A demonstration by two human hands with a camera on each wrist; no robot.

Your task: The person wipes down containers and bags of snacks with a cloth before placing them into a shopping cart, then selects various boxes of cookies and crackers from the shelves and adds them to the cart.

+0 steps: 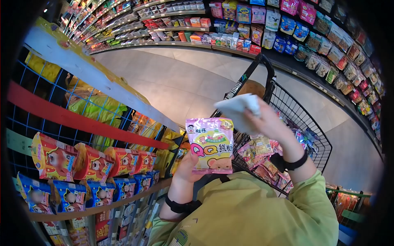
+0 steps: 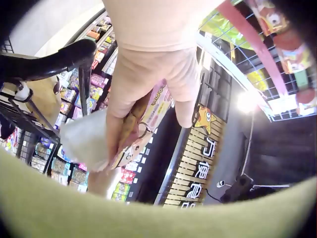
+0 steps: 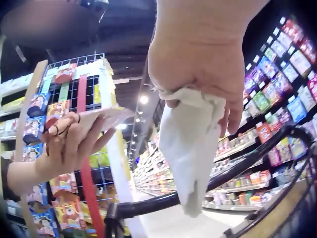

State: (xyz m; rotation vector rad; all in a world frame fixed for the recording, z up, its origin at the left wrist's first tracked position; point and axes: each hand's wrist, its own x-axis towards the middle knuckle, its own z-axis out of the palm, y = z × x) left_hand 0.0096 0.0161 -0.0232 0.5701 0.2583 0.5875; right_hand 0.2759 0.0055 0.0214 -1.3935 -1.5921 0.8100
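In the head view a pink and yellow candy bag [image 1: 212, 145] stands upright in the left hand [image 1: 186, 167], its printed front toward the camera. The left wrist view shows that hand [image 2: 153, 74] with its fingers around the bag [image 2: 148, 121]. Right of the bag, the right hand [image 1: 266, 123] pinches a white cloth or tissue [image 1: 240, 110], slightly blurred. In the right wrist view the cloth [image 3: 190, 144] hangs down from the right hand [image 3: 203, 69], apart from the bag, which the left hand [image 3: 69, 148] grips.
A black shopping cart [image 1: 301, 110] holding many snack packs [image 1: 266, 158] stands in front and to the right. On the left, red bags [image 1: 96, 162] and blue bags [image 1: 102, 192] hang on a wire rack [image 1: 49, 92]. Stocked shelves [image 1: 180, 28] line the far side beyond the floor [image 1: 164, 78].
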